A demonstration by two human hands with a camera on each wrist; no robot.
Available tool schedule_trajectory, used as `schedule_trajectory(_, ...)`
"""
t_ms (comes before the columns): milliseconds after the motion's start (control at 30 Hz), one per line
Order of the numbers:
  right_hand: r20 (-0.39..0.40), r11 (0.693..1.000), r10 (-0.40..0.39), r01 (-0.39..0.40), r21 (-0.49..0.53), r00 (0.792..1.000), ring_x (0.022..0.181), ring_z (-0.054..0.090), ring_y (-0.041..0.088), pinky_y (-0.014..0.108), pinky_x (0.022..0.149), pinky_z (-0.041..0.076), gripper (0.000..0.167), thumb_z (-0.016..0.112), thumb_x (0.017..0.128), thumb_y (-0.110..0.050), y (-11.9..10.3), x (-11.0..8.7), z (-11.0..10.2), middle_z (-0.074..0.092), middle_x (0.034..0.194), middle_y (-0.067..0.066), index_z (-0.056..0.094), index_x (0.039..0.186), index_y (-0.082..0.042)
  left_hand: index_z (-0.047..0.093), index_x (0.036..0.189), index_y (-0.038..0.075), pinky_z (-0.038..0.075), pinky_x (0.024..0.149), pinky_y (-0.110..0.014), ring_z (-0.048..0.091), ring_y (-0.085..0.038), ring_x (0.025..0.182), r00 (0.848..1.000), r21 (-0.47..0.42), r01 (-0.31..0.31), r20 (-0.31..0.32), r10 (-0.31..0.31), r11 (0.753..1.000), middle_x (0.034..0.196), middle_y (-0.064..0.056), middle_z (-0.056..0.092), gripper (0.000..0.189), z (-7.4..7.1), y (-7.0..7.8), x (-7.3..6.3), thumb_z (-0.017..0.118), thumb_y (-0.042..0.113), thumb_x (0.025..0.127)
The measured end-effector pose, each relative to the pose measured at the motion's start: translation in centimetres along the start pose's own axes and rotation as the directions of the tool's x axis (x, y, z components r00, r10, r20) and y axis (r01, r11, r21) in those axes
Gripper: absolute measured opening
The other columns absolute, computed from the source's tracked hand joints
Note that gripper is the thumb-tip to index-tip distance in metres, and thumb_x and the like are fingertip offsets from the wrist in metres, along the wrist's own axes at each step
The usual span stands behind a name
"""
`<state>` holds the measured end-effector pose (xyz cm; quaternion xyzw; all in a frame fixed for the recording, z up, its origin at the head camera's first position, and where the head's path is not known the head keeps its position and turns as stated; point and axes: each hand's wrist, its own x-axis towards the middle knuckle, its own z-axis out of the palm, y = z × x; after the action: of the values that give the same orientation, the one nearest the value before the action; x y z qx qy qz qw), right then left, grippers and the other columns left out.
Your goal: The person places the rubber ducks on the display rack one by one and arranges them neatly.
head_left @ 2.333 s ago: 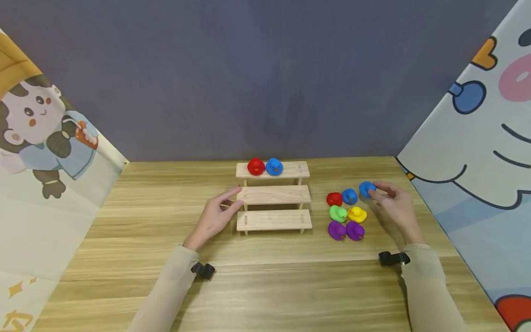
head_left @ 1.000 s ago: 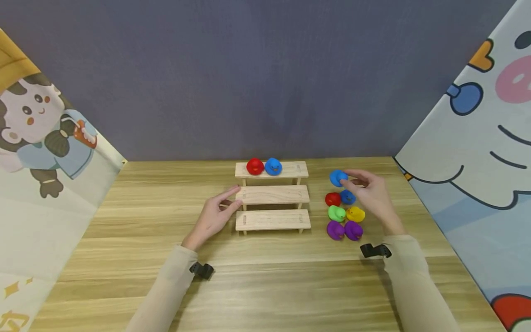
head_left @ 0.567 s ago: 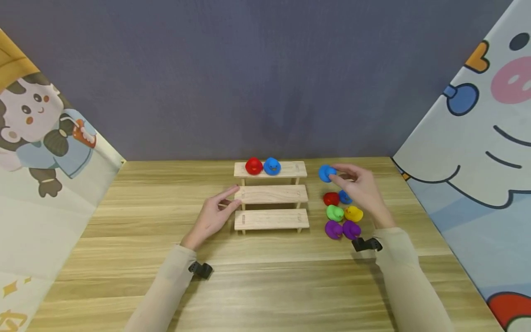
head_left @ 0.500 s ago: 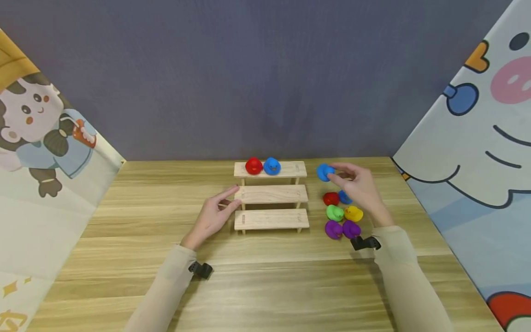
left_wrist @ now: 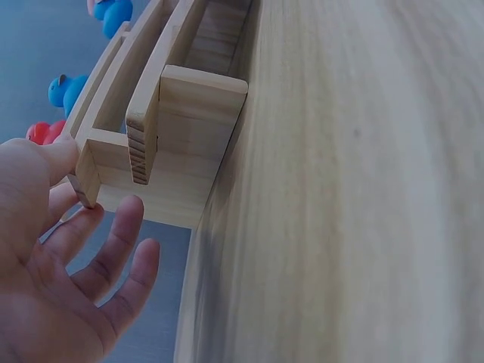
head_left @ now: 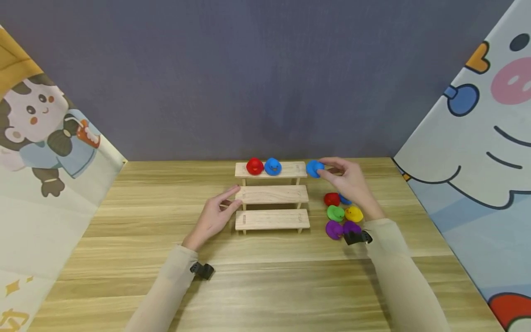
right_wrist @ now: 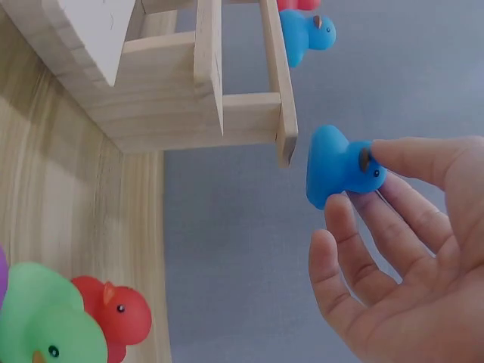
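Observation:
My right hand pinches a blue rubber duck between thumb and fingers, just off the right end of the top step. In the right wrist view that held duck is lifted, apart from the wooden stand. A three-step wooden stand stands mid-table. At its left side my left hand grips the end of the middle step; the left wrist view has the thumb on one face of the board and a finger on the other. On the top step sit a red duck and a blue duck.
Right of the stand, several more ducks lie on the table: a red duck, a partly hidden blue one, a green duck, a yellow duck and two purple ones. A grey partition rises behind the table.
My right hand has picked up the blue duck from beside the others and carried it left to the top step's right end. The left hand has stayed at the stand.

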<state>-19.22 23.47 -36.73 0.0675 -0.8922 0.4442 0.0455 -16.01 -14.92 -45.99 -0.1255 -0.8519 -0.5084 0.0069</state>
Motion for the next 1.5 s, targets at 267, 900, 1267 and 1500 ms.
schedule_trajectory(267, 0.021, 1.0, -0.021, 0.02, 0.014, 1.0, 0.114, 0.069, 0.032, 0.032, 0.082, 0.057, 0.043, 0.073, 0.102, -0.039, -0.7, 0.6, 0.4, 0.073, 0.139, 0.009, 0.071, 0.138, -0.016, 0.059, 0.154, 0.017, 0.064, 0.093, -0.041, 0.073, -0.031, 0.112, 1.0, 0.007, -0.003, -0.004, 0.003, 1.0, 0.164, -0.007, 0.052, 0.049, 0.0, 0.2, -0.1, 0.066, 0.032, 0.108)
schedule_trajectory(900, 0.065, 0.996, -0.072, 0.069, 0.06, 0.995, 0.112, 0.072, 0.031, 0.035, 0.085, 0.061, 0.04, 0.077, 0.1, -0.03, -1.9, 2.2, 2.5, 0.075, 0.136, 0.01, 0.072, 0.136, -0.013, 0.059, 0.154, 0.02, 0.063, 0.094, -0.044, 0.073, -0.031, 0.113, 1.0, -0.009, 0.015, 0.007, -0.015, 1.0, 0.165, -0.009, 0.05, 0.047, 0.1, 0.2, 0.0, 0.065, 0.03, 0.108)
schedule_trajectory(1267, 0.083, 0.995, -0.071, 0.065, 0.075, 0.994, 0.115, 0.072, 0.034, 0.045, 0.092, 0.062, 0.039, 0.078, 0.099, -0.027, -2.3, 2.9, 3.6, 0.074, 0.136, 0.012, 0.073, 0.134, -0.01, 0.059, 0.153, 0.021, 0.064, 0.095, -0.042, 0.074, -0.029, 0.112, 1.0, -0.02, 0.027, 0.009, -0.027, 0.999, 0.164, -0.004, 0.052, 0.048, 0.0, 0.1, 0.1, 0.066, 0.032, 0.108)
schedule_trajectory(1500, 0.089, 0.995, -0.068, 0.061, 0.077, 0.994, 0.115, 0.072, 0.033, 0.047, 0.092, 0.061, 0.04, 0.078, 0.099, -0.028, -2.5, 3.1, 4.1, 0.074, 0.137, 0.012, 0.073, 0.135, -0.011, 0.06, 0.153, 0.02, 0.064, 0.094, -0.041, 0.074, -0.029, 0.111, 1.0, -0.021, 0.021, 0.003, -0.021, 1.0, 0.163, -0.004, 0.053, 0.047, 0.0, 0.1, 0.1, 0.067, 0.031, 0.107)
